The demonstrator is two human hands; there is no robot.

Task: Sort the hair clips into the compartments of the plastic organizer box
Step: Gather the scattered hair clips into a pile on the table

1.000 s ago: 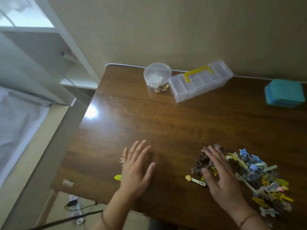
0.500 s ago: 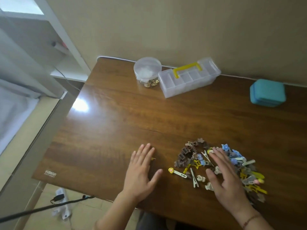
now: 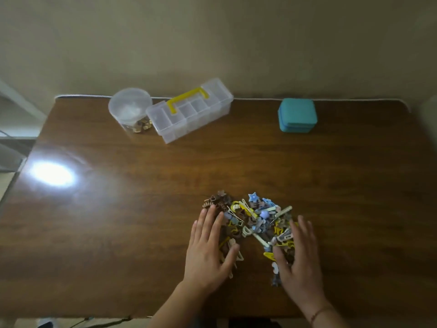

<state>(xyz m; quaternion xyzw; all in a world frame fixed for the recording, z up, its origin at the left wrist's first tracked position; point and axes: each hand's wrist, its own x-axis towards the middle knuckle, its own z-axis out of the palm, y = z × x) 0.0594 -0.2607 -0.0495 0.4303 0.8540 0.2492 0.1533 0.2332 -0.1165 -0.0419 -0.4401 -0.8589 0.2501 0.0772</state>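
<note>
A pile of hair clips (image 3: 254, 220) in brown, yellow, blue and white lies on the near part of the wooden table (image 3: 142, 209). My left hand (image 3: 209, 249) lies flat with straight fingers against the pile's left side. My right hand (image 3: 299, 256) lies flat with straight fingers against its right side. Some clips are hidden under both palms. The clear plastic organizer box (image 3: 189, 114) with a yellow handle stands closed at the back of the table, far from both hands.
A clear round lidded jar (image 3: 130, 109) holding small golden-brown items stands just left of the box. A teal square case (image 3: 297, 116) sits at the back right. A bright light glare (image 3: 53, 174) shows on the table's left side.
My left hand has slid right to the pile, sweeping stray clips in. My right hand has shifted to the pile's right edge. The camera has turned to face the table squarely.
</note>
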